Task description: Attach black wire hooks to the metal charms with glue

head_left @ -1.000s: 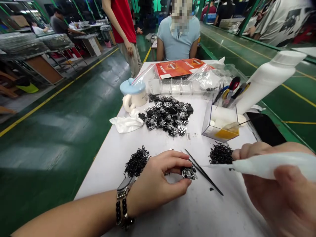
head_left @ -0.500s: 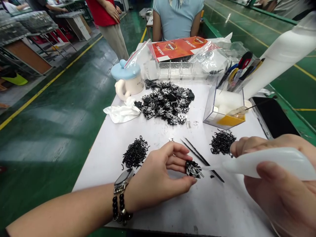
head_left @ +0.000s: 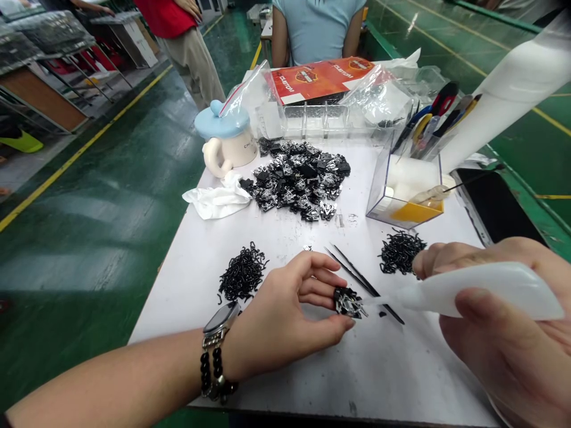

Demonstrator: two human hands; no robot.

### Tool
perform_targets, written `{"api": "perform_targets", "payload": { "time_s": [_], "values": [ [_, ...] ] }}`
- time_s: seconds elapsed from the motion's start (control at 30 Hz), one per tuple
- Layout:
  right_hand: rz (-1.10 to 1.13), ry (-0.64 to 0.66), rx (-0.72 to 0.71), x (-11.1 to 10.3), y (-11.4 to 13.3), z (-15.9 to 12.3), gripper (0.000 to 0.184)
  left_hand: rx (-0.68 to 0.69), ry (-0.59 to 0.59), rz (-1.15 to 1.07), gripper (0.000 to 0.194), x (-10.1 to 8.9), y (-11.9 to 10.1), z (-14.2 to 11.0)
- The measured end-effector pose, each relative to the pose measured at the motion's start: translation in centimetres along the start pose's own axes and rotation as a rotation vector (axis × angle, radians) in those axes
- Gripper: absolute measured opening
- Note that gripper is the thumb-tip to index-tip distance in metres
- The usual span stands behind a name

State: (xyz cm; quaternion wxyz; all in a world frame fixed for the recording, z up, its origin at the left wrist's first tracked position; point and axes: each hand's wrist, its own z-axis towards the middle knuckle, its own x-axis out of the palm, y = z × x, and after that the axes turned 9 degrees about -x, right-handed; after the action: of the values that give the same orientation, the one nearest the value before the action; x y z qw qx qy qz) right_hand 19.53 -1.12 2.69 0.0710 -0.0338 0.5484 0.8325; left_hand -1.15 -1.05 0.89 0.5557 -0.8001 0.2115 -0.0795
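My left hand (head_left: pixel 294 309) grips a small black-and-silver metal part (head_left: pixel 348 302) between thumb and fingers, just above the white table (head_left: pixel 285 389). Closed around a white squeeze bottle (head_left: pixel 486 291), my right hand (head_left: pixel 513 333) points its thin nozzle left at the part. Whether the tip touches the metal I cannot tell. Black tweezers (head_left: pixel 357 276) lie behind the part and under the nozzle. One pile of small black curved pieces (head_left: pixel 243 270) sits left of my left hand, and a second pile of curved pieces (head_left: pixel 401 251) is behind my right hand.
Farther back lies a heap of similar black-and-silver parts (head_left: pixel 303 178). A lidded mug (head_left: pixel 227 142) and crumpled tissue (head_left: pixel 218 197) stand left of it. A clear tool box (head_left: pixel 405 196) and a dark phone (head_left: pixel 497 205) are at right. A person in light blue (head_left: pixel 319 30) sits beyond the table.
The whole view has shifted slightly. Both hands keep their holds, and the nozzle stays close to the metal part.
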Motion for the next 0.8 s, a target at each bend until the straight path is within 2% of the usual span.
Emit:
{"api": "perform_targets", "payload": {
  "time_s": [0.53, 0.7, 0.8],
  "values": [
    [-0.030, 0.020, -0.050, -0.25, -0.21, -0.29, 0.011, 0.014, 0.005, 0.003, 0.048, 0.01, 0.45, 0.04],
    [-0.004, -0.076, -0.027, -0.42, -0.29, -0.31, 0.016, 0.018, 0.006, -0.001, 0.047, 0.01, 0.51, 0.04],
    [0.029, -0.083, -0.007, -0.35, -0.32, -0.21, 0.017, 0.024, 0.005, -0.001, 0.047, 0.01, 0.51, 0.03]
  ]
}}
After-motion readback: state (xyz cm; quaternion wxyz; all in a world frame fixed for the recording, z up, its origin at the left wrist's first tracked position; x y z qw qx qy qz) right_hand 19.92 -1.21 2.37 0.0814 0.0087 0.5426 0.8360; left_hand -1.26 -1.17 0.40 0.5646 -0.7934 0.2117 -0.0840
